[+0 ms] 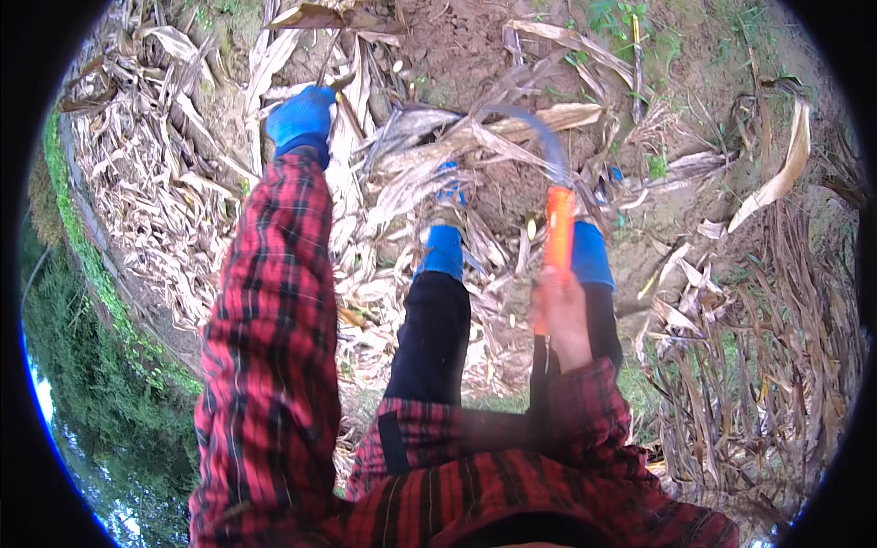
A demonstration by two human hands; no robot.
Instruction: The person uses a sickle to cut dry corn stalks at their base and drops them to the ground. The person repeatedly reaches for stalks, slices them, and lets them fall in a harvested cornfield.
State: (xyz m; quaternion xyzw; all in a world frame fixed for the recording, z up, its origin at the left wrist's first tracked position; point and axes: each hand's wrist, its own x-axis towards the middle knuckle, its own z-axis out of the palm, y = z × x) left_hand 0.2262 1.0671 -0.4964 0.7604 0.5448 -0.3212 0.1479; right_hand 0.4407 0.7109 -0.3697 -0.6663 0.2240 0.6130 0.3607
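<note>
My left hand point(301, 120), in a blue glove, reaches out at the upper left. Its fingers are closed around a dry corn stalk point(327, 67), whose brown leaves fan out above the hand. Bare and slightly blurred, my right hand point(565, 308) grips the orange handle of a sickle point(560, 226) in front of my right leg. The curved metal blade points away from me and bends to the left at its tip, over dry leaves point(493, 140).
My blue boots point(442, 250) stand among dry corn husks and leaves. Bare brown soil point(445, 41) shows at the top. Standing dry stalks point(767, 383) line the right side. Low green plants point(96, 253) and trees are at the far left.
</note>
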